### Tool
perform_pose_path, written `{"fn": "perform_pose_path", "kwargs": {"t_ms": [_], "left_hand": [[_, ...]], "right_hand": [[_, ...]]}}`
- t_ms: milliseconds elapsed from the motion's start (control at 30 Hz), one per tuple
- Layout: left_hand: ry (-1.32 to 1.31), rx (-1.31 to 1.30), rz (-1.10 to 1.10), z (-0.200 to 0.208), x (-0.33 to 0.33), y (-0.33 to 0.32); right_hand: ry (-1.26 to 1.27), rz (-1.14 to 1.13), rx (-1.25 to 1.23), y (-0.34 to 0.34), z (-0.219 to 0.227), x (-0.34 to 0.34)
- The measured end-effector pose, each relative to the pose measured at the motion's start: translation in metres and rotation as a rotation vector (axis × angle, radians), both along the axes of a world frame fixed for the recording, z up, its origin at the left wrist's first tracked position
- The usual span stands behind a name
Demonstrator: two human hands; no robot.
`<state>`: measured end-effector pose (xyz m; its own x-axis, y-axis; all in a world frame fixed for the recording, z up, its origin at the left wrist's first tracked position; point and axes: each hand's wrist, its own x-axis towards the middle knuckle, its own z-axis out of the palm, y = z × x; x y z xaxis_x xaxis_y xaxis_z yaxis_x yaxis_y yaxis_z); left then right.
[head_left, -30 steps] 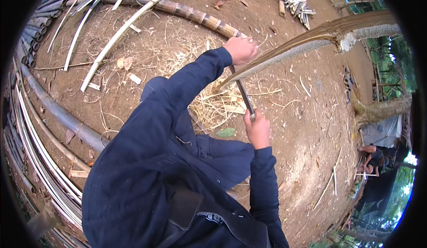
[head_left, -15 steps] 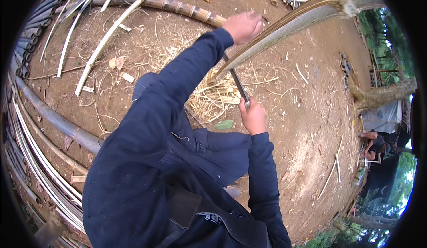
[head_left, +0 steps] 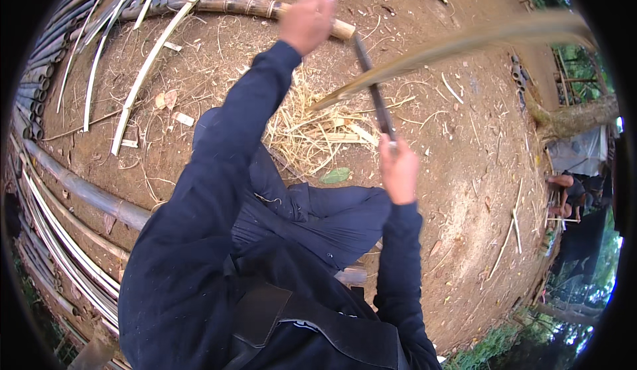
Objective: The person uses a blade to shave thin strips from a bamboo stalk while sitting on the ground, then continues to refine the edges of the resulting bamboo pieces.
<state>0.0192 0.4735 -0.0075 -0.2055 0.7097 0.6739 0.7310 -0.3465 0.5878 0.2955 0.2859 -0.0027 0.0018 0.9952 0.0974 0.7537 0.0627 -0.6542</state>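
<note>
I sit on bare earth in dark blue clothes. My right hand [head_left: 399, 171] grips the handle of a long dark knife [head_left: 373, 91], whose blade points up and away from me. A long bamboo strip [head_left: 464, 44], blurred by motion, crosses the blade and runs up to the right; its near end lies by my left sleeve. My left hand [head_left: 308, 17] is raised above that end, blurred, with curled fingers. I cannot see whether it holds anything. Below the blade lies a pile of pale bamboo shavings [head_left: 318, 131].
A thick bamboo pole [head_left: 232, 4] lies across the top, and pale split strips [head_left: 152, 58] lean beside it. Long poles [head_left: 73, 191] are stacked along the left. A green leaf [head_left: 335, 176] lies near my knee. At the right are a tree trunk [head_left: 570, 121] and another person [head_left: 570, 191].
My left hand has lifted up and away from the strip's near end. The strip has swung higher. My right hand and the knife have stayed near the shavings.
</note>
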Motion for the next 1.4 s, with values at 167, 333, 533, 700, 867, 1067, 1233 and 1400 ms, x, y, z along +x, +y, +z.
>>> {"fn": "perform_pose_path", "kwargs": {"t_ms": [167,333,533,700,867,1067,1233,1400], "left_hand": [[-0.361,-0.185,0.189,-0.022,-0.081,-0.135],[-0.563,-0.376,0.272,-0.052,-0.058,-0.195],[-0.451,-0.320,0.209,-0.049,-0.061,-0.250],[-0.443,-0.407,0.321,-0.045,-0.111,-0.265],[-0.447,-0.505,0.443,-0.089,-0.139,-0.301],[-0.527,-0.443,0.310,-0.079,-0.123,-0.312],[-0.515,-0.440,0.328,-0.039,-0.150,-0.330],[-0.397,-0.454,0.338,-0.052,-0.157,-0.350]], "right_hand": [[0.066,-0.074,-0.056,-0.015,0.054,0.008],[-0.155,-0.114,0.008,0.012,-0.100,-0.017],[-0.030,-0.034,-0.079,0.010,-0.043,-0.052],[0.186,-0.099,0.205,0.013,0.055,-0.061],[0.114,-0.222,0.065,-0.003,0.039,-0.063],[-0.142,-0.143,0.062,0.011,-0.156,-0.055],[0.048,-0.127,0.125,0.018,-0.041,-0.054],[0.440,-0.268,-0.141,-0.046,0.076,-0.070]]}}
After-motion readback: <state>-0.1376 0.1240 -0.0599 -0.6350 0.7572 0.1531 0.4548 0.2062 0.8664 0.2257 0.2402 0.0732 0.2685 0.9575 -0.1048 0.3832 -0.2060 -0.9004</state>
